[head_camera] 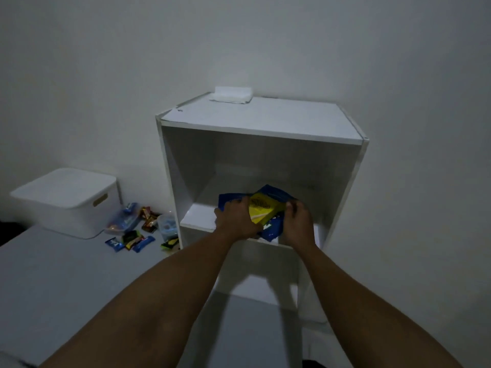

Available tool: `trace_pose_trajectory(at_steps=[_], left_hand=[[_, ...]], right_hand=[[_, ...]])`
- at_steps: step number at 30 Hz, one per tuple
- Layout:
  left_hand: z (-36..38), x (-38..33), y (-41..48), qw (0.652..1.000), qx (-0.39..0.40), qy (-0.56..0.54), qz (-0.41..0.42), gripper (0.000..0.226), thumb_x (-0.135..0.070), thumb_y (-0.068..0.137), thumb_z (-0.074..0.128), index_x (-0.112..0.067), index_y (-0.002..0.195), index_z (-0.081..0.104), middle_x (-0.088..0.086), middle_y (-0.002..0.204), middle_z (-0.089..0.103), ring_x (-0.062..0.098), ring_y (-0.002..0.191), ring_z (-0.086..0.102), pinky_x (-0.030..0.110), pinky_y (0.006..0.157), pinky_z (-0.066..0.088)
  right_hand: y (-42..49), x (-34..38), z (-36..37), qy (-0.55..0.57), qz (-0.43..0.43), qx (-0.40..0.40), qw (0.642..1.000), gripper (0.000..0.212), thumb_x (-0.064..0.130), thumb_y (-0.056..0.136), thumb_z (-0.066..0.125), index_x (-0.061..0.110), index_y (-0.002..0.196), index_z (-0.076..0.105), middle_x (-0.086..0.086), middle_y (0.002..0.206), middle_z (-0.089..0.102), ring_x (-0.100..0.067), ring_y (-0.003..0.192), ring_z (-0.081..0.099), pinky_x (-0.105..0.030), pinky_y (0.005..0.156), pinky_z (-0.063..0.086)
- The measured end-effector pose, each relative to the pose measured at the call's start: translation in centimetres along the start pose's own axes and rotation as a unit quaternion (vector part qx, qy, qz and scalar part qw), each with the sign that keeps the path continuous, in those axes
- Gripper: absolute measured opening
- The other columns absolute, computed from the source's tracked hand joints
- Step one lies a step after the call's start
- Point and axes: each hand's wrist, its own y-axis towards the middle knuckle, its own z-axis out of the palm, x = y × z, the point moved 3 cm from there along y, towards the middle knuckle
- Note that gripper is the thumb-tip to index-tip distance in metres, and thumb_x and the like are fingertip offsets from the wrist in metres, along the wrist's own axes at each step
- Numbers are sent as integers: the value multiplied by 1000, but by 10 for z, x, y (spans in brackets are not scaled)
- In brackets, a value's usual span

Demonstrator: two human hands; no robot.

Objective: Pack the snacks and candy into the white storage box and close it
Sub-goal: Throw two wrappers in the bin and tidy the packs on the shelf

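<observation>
- white shelf unit (261, 123) against the wall, open front, both arms reaching into its upper cubby
- white box (67, 200) sits on the floor well to the left of the unit, lid on, slot handle facing right
- small white pack (231, 94) lying flat on the unit's top at the back edge, kinda looks like wipes but can't tell
- pile of candy (139, 227) scattered on the floor between the box and the unit, clear bags plus a bunch of loose blue, yellow and dark wrappers
- blue packs (273, 229) on the shelf board, under and around the yellow one, sticking out on both sides of the hands
- yellow pack (261, 211) is on top of the blue ones, sandwiched right between the two hands
- left hand (236, 219) is curled over the left edge of the stack, fingers gripping the yellow and blue packs
- right hand (297, 221) pinches the stack from the right side, fingertips on the yellow pack's top corner
</observation>
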Motion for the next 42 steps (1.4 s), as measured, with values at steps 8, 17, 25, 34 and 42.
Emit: trace_pose_trajectory(at_steps=[8, 17, 25, 34, 42], left_hand=[[-69, 61, 22, 985, -92, -143, 8, 95, -63, 64, 63, -19, 144, 37, 19, 129, 54, 37, 119, 51, 41, 95, 47], [-81, 91, 29, 984, -33, -173, -11, 88, -62, 74, 63, -14, 142, 38, 20, 132, 49, 39, 120, 49, 46, 97, 47], [-79, 90, 32, 982, -9, -190, -8, 91, -69, 67, 54, -13, 138, 41, 19, 131, 53, 37, 117, 51, 48, 94, 50], [-80, 89, 30, 977, -32, -211, 1, 75, -51, 84, 65, -4, 138, 41, 21, 127, 53, 38, 115, 54, 43, 91, 50], [-84, 87, 28, 966, -57, -251, 9, 89, -48, 81, 67, -12, 150, 25, 17, 131, 55, 36, 116, 55, 37, 91, 48]], right_hand=[[0, 24, 67, -181, 81, -29, 980, 55, 52, 95, 42, 9, 127, 52, -18, 132, 52, -37, 127, 46, -49, 104, 40], [-2, 26, 93, -368, 71, 24, 927, 73, 73, 90, 24, 22, 135, 51, -9, 133, 57, -32, 127, 47, -64, 111, 6], [-3, 41, 113, -474, -2, 163, 866, 106, 96, 68, 9, 30, 146, 36, -13, 155, 32, -41, 143, 25, -74, 107, -5], [14, 47, 105, -420, -37, 169, 891, 80, 92, 73, 22, 31, 103, 64, -9, 126, 60, -32, 126, 47, -75, 107, 8], [-16, 23, 126, -411, -16, 229, 883, 99, 99, 63, 24, 51, 148, 9, -10, 162, 8, -46, 146, 2, -77, 105, -10]])
